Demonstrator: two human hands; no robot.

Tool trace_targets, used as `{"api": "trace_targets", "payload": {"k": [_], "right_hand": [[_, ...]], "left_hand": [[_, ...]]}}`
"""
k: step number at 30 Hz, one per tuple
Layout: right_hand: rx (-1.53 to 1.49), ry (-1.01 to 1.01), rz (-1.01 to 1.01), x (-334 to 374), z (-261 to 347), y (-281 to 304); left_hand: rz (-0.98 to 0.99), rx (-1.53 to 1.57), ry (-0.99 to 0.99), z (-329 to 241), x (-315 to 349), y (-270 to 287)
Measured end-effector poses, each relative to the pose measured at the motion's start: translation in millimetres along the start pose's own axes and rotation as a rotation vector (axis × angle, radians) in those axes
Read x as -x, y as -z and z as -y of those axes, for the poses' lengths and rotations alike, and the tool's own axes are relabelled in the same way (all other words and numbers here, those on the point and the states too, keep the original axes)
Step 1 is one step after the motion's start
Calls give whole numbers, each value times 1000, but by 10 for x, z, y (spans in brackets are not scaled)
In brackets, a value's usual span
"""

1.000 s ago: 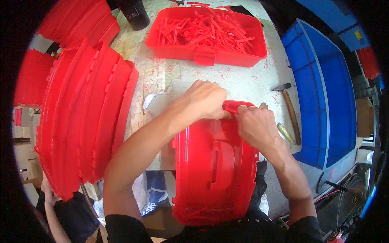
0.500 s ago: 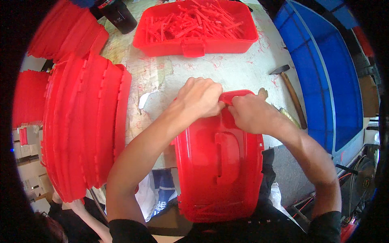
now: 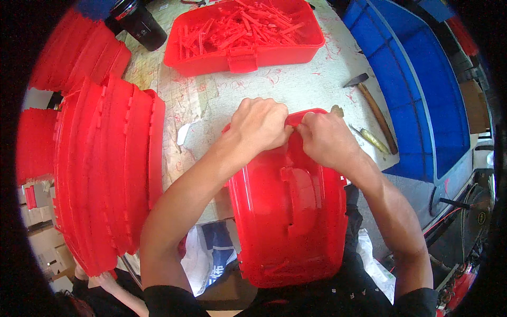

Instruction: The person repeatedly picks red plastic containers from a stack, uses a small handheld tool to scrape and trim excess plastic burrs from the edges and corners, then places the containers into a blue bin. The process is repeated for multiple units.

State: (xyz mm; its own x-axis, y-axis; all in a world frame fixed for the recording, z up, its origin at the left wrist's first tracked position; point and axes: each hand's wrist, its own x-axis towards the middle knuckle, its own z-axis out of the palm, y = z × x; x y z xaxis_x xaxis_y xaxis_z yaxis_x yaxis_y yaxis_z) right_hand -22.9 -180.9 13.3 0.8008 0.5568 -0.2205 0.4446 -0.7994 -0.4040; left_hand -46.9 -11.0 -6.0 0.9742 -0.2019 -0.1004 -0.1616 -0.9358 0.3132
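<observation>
A glossy red plastic lid [image 3: 280, 227] stretches from the table toward my body, with a long raised shape along its middle. My left hand [image 3: 260, 124] is closed at its far edge, knuckles up. Close beside it, my right hand [image 3: 328, 138] is also closed on that far edge, its thumb and bent fingers facing the left hand. Only a small gap parts the two hands. Whatever small piece may sit between the fingertips is hidden by the knuckles.
A red box [image 3: 243, 62] of red plastic strips stands at the back beside a black cup [image 3: 140, 26]. Stacked red plastic pieces [image 3: 111, 174] fill the left. On the right lie a hammer [image 3: 377, 113], a yellowish-handled tool [image 3: 374, 141] and a blue crate [image 3: 406, 90]. Another person's arm [image 3: 119, 293] shows lower left.
Both hands keep their grip at the lid's far edge, the right hand turned slightly and moved up a little. The surroundings have shifted slightly in view.
</observation>
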Motion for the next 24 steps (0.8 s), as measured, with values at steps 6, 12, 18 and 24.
{"api": "trace_targets", "payload": {"k": [6,12,18,24], "right_hand": [[-233,-97,4,-113,-102,8],[-14,-62,-133,14,31,-226],[213,85,76,-36,21,-102],[345,230,133,-63,-29,51]], "left_hand": [[-10,14,37,0,2,-28],[-42,-32,-20,55,-69,-75],[-45,-48,-14,23,-71,-97],[-4,-42,5,-25,-51,-72]]}}
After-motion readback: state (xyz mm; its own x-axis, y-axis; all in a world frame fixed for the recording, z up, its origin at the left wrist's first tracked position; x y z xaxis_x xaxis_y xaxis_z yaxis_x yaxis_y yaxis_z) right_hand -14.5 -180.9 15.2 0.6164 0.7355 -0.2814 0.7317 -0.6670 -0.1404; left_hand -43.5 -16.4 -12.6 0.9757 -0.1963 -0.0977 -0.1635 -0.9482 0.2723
